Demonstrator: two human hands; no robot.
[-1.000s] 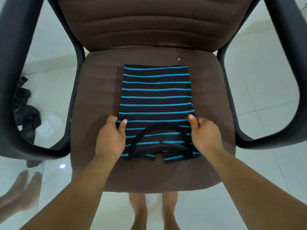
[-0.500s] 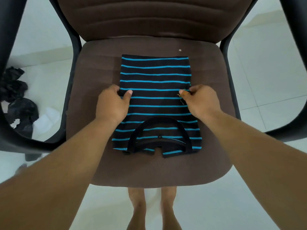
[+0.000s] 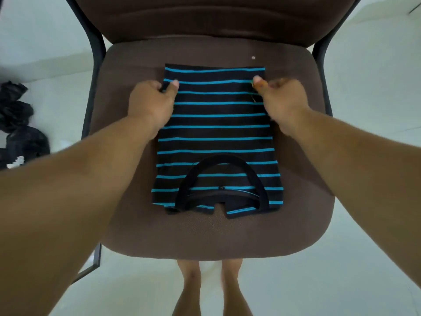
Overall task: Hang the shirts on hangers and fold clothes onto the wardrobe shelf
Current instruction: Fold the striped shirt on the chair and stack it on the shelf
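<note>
A black shirt with blue stripes [image 3: 216, 133] lies folded into a narrow rectangle on the brown seat of a chair [image 3: 127, 201], its collar toward me. My left hand [image 3: 152, 99] pinches the shirt's left edge near the far end, thumb on top. My right hand [image 3: 280, 96] pinches the right edge at the same height, thumb on top of the cloth. Both hands sit close to the far hem.
The chair's brown backrest [image 3: 216, 17] rises behind the seat, with black arm frames at both sides. A heap of dark clothes [image 3: 16, 124] lies on the white tiled floor at the left. My bare feet [image 3: 211, 290] stand under the seat's front edge.
Both hands slid along the shirt's side edges, from beside the collar to near the far hem, and now pinch the edges there.
</note>
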